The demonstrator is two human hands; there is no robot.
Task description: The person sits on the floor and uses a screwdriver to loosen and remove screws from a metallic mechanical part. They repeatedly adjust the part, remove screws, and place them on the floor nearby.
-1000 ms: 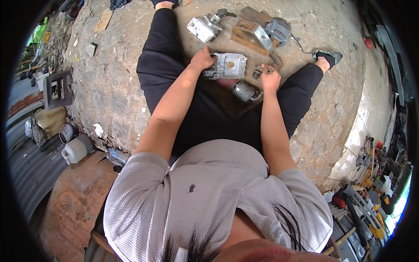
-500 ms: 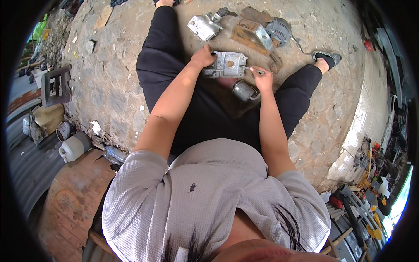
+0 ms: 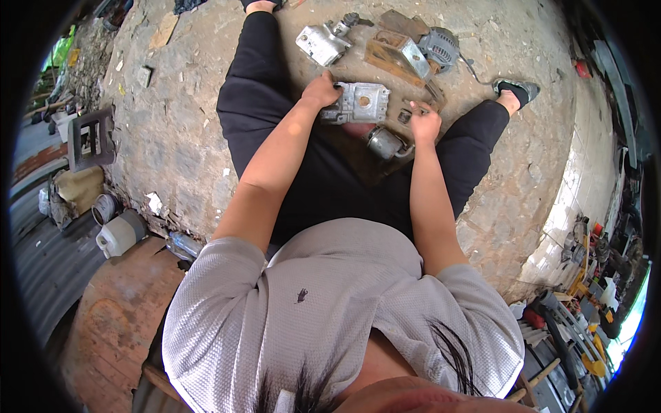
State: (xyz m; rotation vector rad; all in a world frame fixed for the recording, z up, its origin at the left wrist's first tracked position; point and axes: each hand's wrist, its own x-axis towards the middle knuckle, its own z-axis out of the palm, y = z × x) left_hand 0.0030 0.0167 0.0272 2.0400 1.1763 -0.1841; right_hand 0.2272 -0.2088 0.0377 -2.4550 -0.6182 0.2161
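Note:
My left hand grips the left end of a cast-metal housing, which has a round rusty recess in its middle. To the right of the housing my right hand is closed on a thin metal tool, mostly hidden by the fingers. A small dark metal piece lies just left of that hand. Below the housing is a silver cylindrical part with a curved fitting, beside a dull red object, partly hidden.
Between my outstretched legs also lie a silver cast part, rusty plates and a grey motor-like unit. Left are a plastic frame, a white jug and corrugated sheets. Tools and scrap crowd the right edge.
Half a second ago my right hand held the tool up to the housing's right side; now it is slightly farther right, apart from it. My left hand stays on the housing.

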